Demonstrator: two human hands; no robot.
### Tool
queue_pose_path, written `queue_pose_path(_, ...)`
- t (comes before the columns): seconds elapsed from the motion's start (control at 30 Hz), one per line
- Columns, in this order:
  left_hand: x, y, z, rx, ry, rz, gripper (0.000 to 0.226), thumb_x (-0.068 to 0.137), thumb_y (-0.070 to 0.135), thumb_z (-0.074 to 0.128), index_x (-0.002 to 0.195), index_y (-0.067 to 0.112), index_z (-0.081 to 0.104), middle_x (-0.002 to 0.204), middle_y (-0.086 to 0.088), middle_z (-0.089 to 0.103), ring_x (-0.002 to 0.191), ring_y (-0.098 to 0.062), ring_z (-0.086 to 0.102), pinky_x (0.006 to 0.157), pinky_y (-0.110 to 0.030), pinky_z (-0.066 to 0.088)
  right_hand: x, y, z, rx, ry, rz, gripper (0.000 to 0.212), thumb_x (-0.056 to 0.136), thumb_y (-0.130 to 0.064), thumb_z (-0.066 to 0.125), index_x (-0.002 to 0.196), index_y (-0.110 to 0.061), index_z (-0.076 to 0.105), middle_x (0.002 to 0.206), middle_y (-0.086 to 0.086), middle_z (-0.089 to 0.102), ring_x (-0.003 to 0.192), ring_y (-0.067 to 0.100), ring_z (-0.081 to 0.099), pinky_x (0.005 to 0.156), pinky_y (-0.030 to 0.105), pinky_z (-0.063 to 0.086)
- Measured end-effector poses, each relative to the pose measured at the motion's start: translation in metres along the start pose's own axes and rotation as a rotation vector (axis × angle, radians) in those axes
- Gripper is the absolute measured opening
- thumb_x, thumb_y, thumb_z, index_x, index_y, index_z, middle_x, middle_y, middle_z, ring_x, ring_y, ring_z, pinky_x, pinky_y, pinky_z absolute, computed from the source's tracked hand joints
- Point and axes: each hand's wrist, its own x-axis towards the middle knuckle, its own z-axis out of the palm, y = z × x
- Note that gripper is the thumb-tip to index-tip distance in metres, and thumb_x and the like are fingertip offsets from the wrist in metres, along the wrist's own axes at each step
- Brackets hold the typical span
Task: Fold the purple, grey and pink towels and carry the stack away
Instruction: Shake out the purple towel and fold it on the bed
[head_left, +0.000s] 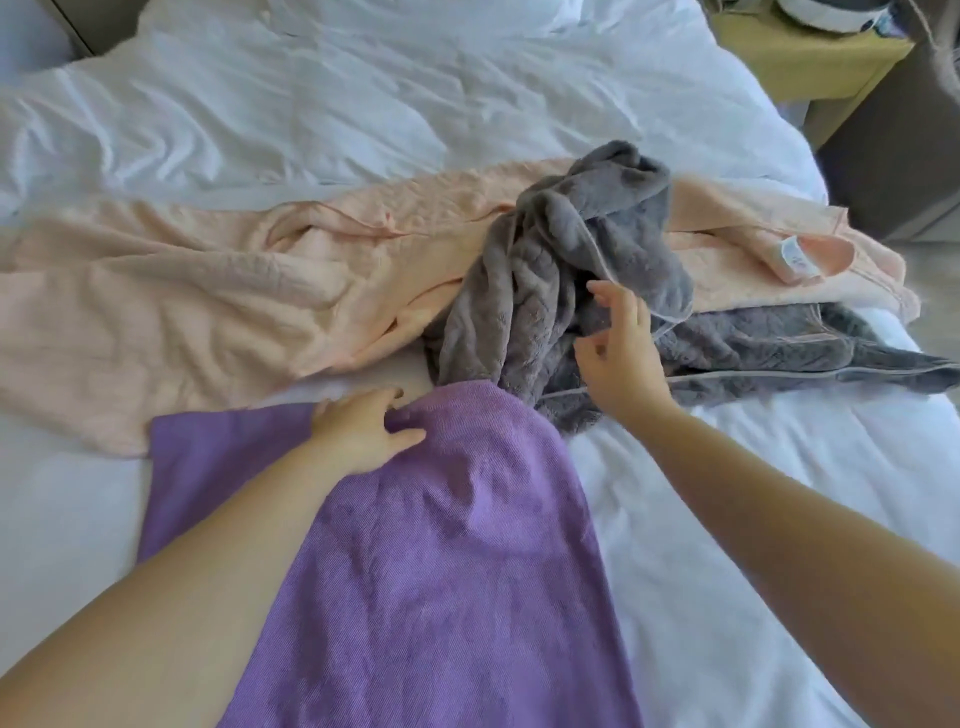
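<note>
1. The purple towel (447, 545) lies long and flat on the bed (727, 519). It runs from near me up to the other two towels. I think it is spread out like this so I can fold it first.
2. My left hand (363, 431) rests on the far end of the purple towel. Its fingers (387, 402) lie nearly straight on the cloth and pinch nothing. I think it is keeping that end down.
3. My right hand (618, 358) is just past the purple towel's far right corner, at the grey towel (561, 270). Its fingers (605, 293) are spread wide and hold nothing. I cannot tell if they touch the grey cloth.
4. The grey towel is bunched up and touches the purple towel's far end, so it may be in the way.
5. The pink towel (182, 291) lies crumpled beyond the purple towel, partly under the grey one.
</note>
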Motion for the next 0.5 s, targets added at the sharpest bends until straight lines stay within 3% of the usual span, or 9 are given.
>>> queue_pose_path(0.03,-0.001,0.0,0.0,-0.001,0.042,0.032,0.039,0.081,0.058,0.061,0.113,0.038,0.056,0.109,0.012,0.064,0.116,-0.019,0.054,0.11,-0.042,0.025,-0.009,0.003,0.011,0.014,-0.054,-0.067,0.054,0.086,-0.005,0.055,0.135,-0.02,0.038,0.132,0.004,0.043,0.092,0.018,0.058,0.086,0.049,0.05)
queue_pose_path(0.07,-0.003,0.001,-0.002,-0.036,0.084,0.083,0.019,0.081,0.053,0.063,0.094,0.041,0.056,0.089,0.016,0.063,0.104,-0.018,0.058,0.107,-0.04,0.026,-0.016,0.002,0.022,0.031,-0.155,-0.129,0.053,0.085,-0.006,0.059,0.133,-0.018,0.041,0.129,0.002,0.048,0.098,0.018,0.057,0.088,0.048,0.049)
queue_pose_path(0.13,-0.008,0.002,-0.006,-0.117,0.148,0.224,0.018,0.081,0.045,0.067,0.074,0.034,0.054,0.069,0.01,0.056,0.08,-0.015,0.058,0.085,-0.036,0.04,-0.022,-0.004,0.037,-0.024,-0.432,-0.237,0.063,0.082,-0.016,0.067,0.138,-0.022,0.04,0.134,-0.003,0.049,0.12,0.018,0.048,0.104,0.045,0.038)
queue_pose_path(0.2,-0.02,0.003,-0.012,-0.117,0.105,0.334,0.026,0.08,0.045,0.067,0.069,0.033,0.048,0.072,0.008,0.051,0.067,-0.006,0.051,0.061,-0.033,0.039,-0.025,-0.011,0.043,-0.236,-0.603,-0.369,0.064,0.081,-0.025,0.068,0.138,-0.032,0.041,0.128,-0.008,0.054,0.123,0.016,0.042,0.11,0.036,0.022)
queue_pose_path(0.3,-0.049,-0.002,-0.009,0.004,-0.1,0.442,0.026,0.083,0.052,0.061,0.071,0.032,0.048,0.087,0.012,0.048,0.07,-0.006,0.051,0.063,-0.033,0.041,-0.044,-0.009,0.037,-0.599,-0.589,-0.72,0.027,0.081,-0.033,0.059,0.108,-0.031,0.062,0.1,-0.015,0.06,0.111,0.016,0.045,0.105,0.032,0.013)
queue_pose_path(0.4,-0.077,-0.011,0.005,0.151,-0.286,0.354,0.04,0.084,0.067,0.047,0.093,0.03,0.06,0.104,0.017,0.054,0.086,-0.011,0.053,0.07,-0.032,0.042,-0.076,0.009,0.024,-0.777,-0.633,-0.821,0.012,0.072,-0.038,0.065,0.082,-0.031,0.066,0.085,-0.017,0.063,0.097,0.016,0.055,0.098,0.033,0.021)
queue_pose_path(0.5,-0.1,-0.018,0.017,0.27,-0.418,0.217,0.055,0.08,0.078,0.033,0.088,0.032,0.062,0.085,0.015,0.062,0.077,-0.011,0.052,0.067,-0.031,0.042,-0.105,0.027,0.017,-0.881,-0.678,-0.726,0.018,0.066,-0.046,0.071,0.076,-0.031,0.068,0.078,-0.015,0.062,0.087,0.015,0.06,0.088,0.033,0.037)
